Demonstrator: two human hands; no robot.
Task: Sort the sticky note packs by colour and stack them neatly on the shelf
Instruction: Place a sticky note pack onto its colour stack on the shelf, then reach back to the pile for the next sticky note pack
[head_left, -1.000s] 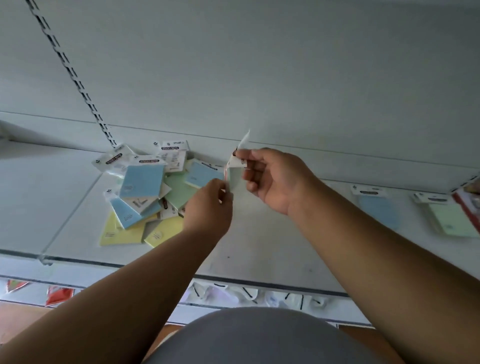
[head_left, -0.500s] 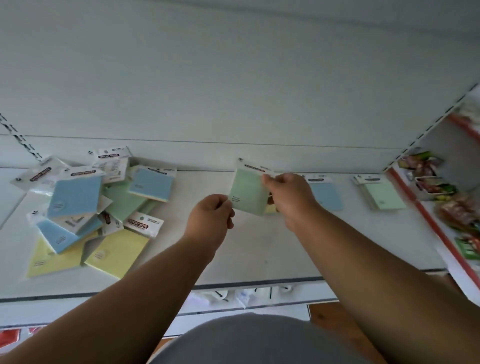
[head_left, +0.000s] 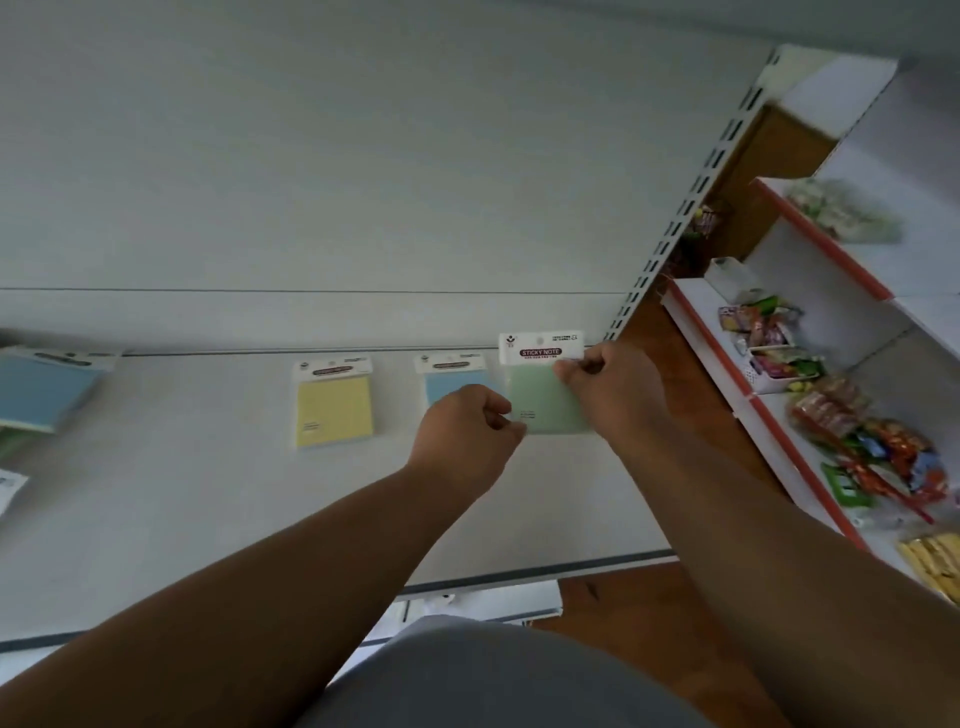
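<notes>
Both hands pinch green pack (head_left: 543, 400): right hand (head_left: 608, 395) at top, left hand (head_left: 467, 436) at bottom corner, prob. above shelf (head_left: 182, 509).

bare shelf (head_left: 156, 519) left of yellow pack (head_left: 334, 410), slotted upright (head_left: 670, 228) right

Bare forearms (head_left: 291, 582), no sleeves showing; a grey top (head_left: 467, 675) covers the torso.

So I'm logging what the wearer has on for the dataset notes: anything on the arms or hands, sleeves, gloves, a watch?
Both forearms are bare to the frame edge: no sleeves in view. The left hand and right hand wear no gloves, and no watch, rings or bands show. A grey garment covers the torso below.
</notes>
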